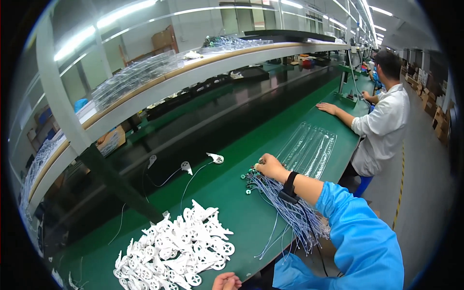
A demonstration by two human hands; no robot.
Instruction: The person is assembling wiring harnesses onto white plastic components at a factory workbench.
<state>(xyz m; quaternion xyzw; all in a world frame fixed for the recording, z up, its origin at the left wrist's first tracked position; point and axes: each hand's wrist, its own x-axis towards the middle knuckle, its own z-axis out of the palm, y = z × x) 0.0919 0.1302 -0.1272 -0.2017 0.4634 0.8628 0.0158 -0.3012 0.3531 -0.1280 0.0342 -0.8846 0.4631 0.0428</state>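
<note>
My right hand [272, 166] reaches over the green worktable to the far end of a bundle of thin grey-blue cables [295, 205]. Its fingers are bent and closed on a cable at the small round green ends [248, 192]; the exact grip is partly hidden. At the lower edge, my left hand [227, 281] shows only in part, its fingers curled together beside a heap of white plastic parts [179, 246] with round spoked heads. Whatever the left fingers may hold is hidden.
Clear plastic trays [309, 150] lie beyond my right hand. White pieces with cables [216, 158] rest on the dark conveyor belt [193, 130] and its edge. A shelf [203, 65] on a post [116, 179] spans above. A co-worker [386, 116] sits farther right.
</note>
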